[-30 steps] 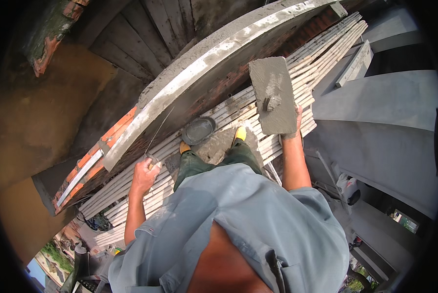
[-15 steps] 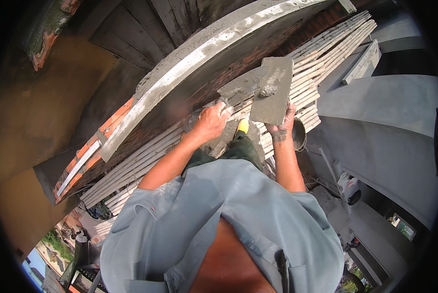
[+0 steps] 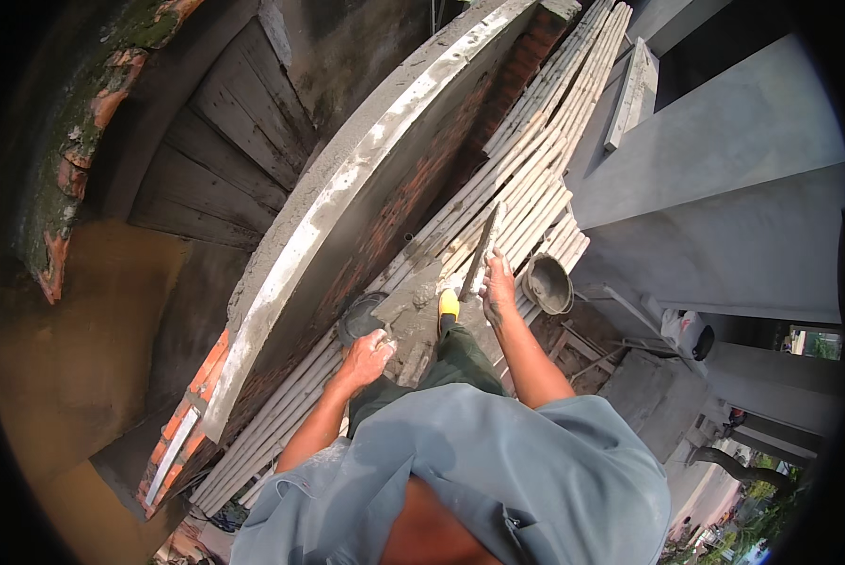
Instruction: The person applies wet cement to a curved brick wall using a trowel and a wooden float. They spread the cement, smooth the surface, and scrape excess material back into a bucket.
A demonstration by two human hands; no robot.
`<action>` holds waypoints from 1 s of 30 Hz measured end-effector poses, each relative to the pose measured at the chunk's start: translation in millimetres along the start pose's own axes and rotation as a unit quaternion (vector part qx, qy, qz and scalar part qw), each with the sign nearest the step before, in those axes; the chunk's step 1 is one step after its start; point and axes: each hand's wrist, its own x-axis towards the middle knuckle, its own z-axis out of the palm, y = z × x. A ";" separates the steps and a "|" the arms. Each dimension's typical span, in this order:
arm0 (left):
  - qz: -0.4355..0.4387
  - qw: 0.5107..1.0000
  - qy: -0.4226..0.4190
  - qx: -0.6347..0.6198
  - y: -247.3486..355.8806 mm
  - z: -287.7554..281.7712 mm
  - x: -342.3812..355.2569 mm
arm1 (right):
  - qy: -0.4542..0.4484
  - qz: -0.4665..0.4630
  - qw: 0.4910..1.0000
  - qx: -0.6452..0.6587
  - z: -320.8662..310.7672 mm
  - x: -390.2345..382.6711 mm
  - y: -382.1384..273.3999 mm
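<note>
My right hand [image 3: 498, 282] grips a mortar hawk [image 3: 482, 250], a flat grey rectangular board. It is tipped nearly on edge, so its face is hardly visible. My left hand [image 3: 370, 358], lower and to the left, is closed, its fingertips whitish with mortar; what it holds is hidden. Just beyond that hand is a dark round bucket [image 3: 358, 315]. A patch of wet grey mortar [image 3: 411, 306] lies between the hands. Another bucket [image 3: 547, 283], grey inside, stands to the right of my right hand.
A curved brick wall [image 3: 347, 179] with a mortar-coated top edge runs along my left. Bamboo poles [image 3: 526, 160] form the platform underfoot, where a yellow shoe tip [image 3: 449, 302] shows. A wooden plank [image 3: 632, 94] and grey walls [image 3: 714, 226] are on the right.
The hawk has turned from face-up with a mortar lump on it to nearly edge-on. Both hands have moved down and left in the view, and the view has turned. The grey blade near my left hand no longer shows.
</note>
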 end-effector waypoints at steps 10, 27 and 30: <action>-0.077 0.980 0.087 0.159 -0.9 19.4 -9.9 | -0.002 -0.032 0.995 0.091 9.5 79.8 -23.2; -0.097 0.921 0.345 0.151 97.9 -181.2 -7.4 | -0.022 -0.129 0.987 0.096 226.6 79.8 -79.6; -0.118 0.923 0.328 0.165 100.4 -181.2 -5.3 | -0.004 -0.166 0.982 0.085 240.0 104.7 -106.1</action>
